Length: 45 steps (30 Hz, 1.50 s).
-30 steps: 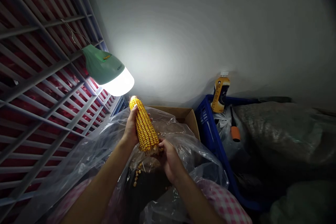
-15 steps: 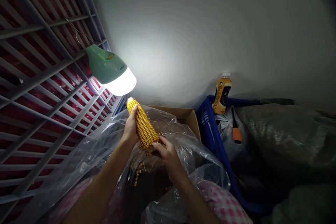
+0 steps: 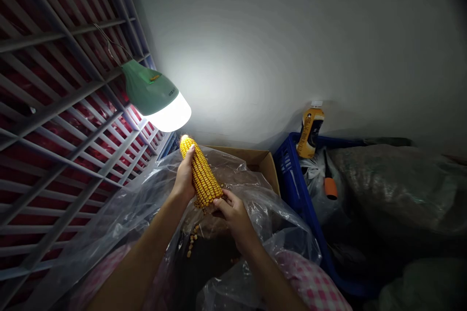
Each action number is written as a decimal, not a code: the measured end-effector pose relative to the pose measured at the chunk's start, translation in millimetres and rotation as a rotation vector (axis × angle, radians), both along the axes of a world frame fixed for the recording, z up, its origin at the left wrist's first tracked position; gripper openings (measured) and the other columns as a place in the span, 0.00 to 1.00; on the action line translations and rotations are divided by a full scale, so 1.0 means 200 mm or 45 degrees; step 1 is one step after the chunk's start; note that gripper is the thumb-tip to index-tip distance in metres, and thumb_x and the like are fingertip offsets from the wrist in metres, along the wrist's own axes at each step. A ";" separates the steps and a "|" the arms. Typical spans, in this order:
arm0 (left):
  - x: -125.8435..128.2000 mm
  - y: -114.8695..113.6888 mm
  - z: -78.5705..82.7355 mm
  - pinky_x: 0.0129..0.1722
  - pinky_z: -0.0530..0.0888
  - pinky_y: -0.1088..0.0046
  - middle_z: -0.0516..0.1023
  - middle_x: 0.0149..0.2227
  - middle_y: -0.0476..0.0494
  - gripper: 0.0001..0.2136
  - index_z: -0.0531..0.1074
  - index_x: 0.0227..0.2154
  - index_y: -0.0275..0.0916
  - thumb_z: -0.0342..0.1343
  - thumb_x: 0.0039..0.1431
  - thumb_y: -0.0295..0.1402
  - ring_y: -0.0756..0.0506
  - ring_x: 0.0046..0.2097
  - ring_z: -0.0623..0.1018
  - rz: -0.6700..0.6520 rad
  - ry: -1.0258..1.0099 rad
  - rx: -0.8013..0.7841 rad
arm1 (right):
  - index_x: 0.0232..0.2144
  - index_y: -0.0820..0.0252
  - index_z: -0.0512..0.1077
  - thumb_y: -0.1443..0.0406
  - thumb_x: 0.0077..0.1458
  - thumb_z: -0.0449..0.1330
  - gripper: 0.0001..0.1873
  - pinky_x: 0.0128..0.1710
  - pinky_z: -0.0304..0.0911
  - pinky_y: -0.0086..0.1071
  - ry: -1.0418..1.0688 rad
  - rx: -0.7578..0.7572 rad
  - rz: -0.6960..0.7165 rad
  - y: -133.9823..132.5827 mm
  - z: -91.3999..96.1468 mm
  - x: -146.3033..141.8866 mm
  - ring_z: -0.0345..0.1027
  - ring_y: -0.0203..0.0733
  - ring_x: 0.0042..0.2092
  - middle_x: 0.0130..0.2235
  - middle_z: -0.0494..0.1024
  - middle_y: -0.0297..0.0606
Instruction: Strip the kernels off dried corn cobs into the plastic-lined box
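corn cob (image 3: 202, 175): we cannot see its lower end, covered by the right hand (image 3: 235, 216).
left hand (image 3: 185, 177): we see its back only; the fingers wrap behind the cob.
cardboard box (image 3: 264, 165): mostly under the plastic sheet (image 3: 134, 204).
bottle (image 3: 309, 131): label too small for us to read.
sacks (image 3: 394, 189): too dark to tell contents.

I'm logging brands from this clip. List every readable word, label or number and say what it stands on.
Nothing can be read.
Green hanging lamp: small dark print near its white rim, too small to read.
Orange plastic bottle behind the blue plastic crate: dark label with lettering, too blurred to read.
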<state>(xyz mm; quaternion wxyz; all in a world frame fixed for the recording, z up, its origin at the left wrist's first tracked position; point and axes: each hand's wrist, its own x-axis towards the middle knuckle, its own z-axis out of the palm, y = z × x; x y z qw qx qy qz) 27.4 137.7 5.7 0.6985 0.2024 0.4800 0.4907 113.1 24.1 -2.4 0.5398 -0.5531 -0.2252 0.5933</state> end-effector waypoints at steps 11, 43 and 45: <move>-0.05 0.03 0.03 0.23 0.75 0.70 0.76 0.24 0.43 0.15 0.68 0.33 0.35 0.47 0.58 0.43 0.44 0.24 0.78 -0.011 -0.224 -0.006 | 0.41 0.60 0.70 0.62 0.47 0.55 0.17 0.35 0.67 0.32 0.250 0.045 -0.071 -0.02 0.03 0.02 0.69 0.42 0.40 0.40 0.76 0.39; -0.05 0.01 0.01 0.37 0.77 0.64 0.78 0.30 0.41 0.32 0.73 0.32 0.35 0.37 0.54 0.60 0.44 0.35 0.78 -0.113 -0.640 0.162 | 0.45 0.61 0.68 0.51 0.51 0.54 0.24 0.28 0.67 0.34 0.699 -0.187 0.236 -0.03 0.04 0.02 0.72 0.42 0.32 0.39 0.76 0.42; -0.04 0.01 0.03 0.34 0.77 0.65 0.78 0.29 0.39 0.33 0.73 0.32 0.34 0.36 0.53 0.60 0.43 0.33 0.79 -0.187 -0.430 0.104 | 0.49 0.59 0.66 0.53 0.50 0.56 0.26 0.29 0.67 0.33 0.650 -0.110 0.209 -0.04 0.05 0.02 0.73 0.41 0.33 0.41 0.76 0.42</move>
